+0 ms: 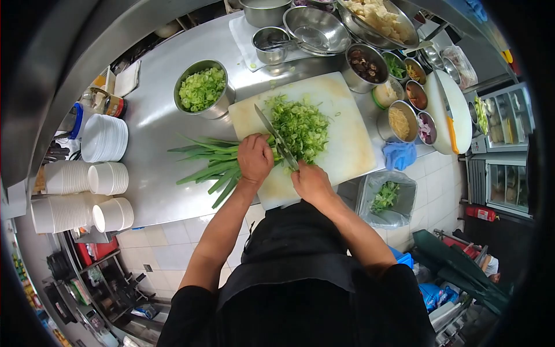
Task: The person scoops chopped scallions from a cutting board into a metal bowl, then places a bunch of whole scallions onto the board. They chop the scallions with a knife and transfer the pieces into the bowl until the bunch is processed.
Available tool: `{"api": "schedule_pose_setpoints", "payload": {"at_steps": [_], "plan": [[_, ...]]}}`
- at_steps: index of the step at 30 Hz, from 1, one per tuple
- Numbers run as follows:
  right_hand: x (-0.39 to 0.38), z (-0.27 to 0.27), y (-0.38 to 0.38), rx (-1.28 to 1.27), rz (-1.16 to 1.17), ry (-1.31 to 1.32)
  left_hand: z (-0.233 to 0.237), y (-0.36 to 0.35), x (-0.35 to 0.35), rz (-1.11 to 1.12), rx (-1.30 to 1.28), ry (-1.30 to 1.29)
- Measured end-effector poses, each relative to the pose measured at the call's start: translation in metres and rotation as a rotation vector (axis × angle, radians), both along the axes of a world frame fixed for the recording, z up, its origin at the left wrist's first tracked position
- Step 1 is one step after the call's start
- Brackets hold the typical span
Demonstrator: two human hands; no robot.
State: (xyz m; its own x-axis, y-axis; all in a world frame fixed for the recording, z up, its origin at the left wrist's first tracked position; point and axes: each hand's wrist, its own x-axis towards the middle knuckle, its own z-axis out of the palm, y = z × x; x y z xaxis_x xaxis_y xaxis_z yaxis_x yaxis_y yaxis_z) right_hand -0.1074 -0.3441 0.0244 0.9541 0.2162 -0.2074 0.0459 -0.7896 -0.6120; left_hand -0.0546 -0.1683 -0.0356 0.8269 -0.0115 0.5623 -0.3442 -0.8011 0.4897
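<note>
My left hand (255, 158) is closed over the bunch of green onions (211, 163), whose long leaves stretch left off the board. In my right hand (312, 184) is the handle of a knife (269, 126); its blade points up and left, between the bunch and a heap of chopped green onions (300, 127). Both hands are over the white cutting board (350, 130), near its front edge. A metal pot (222, 107) of sliced greens stands just beyond the board's left corner.
Metal bowls (317, 29) line the back, with containers of ingredients (398, 122) at the right. Stacked white bowls (110, 178) and plates (105, 139) stand left. A second knife (451, 132) lies on a round board (459, 110). Below the counter's right edge is a lined bin (409, 202).
</note>
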Motion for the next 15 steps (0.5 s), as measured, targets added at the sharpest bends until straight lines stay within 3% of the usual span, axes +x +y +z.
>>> {"api": "schedule_pose_setpoints", "payload": {"at_steps": [5,11,15], "plan": [[0.012,0.007,0.004,-0.075,0.013,0.034,0.003,0.0,0.002,-0.029,0.024,0.011],[-0.012,0.077,-0.021,-0.118,0.097,0.075,-0.002,0.002,0.006,-0.036,0.089,0.083],[-0.026,0.085,-0.022,-0.16,0.135,0.12,0.0,0.003,0.006,-0.039,0.14,0.11]]}}
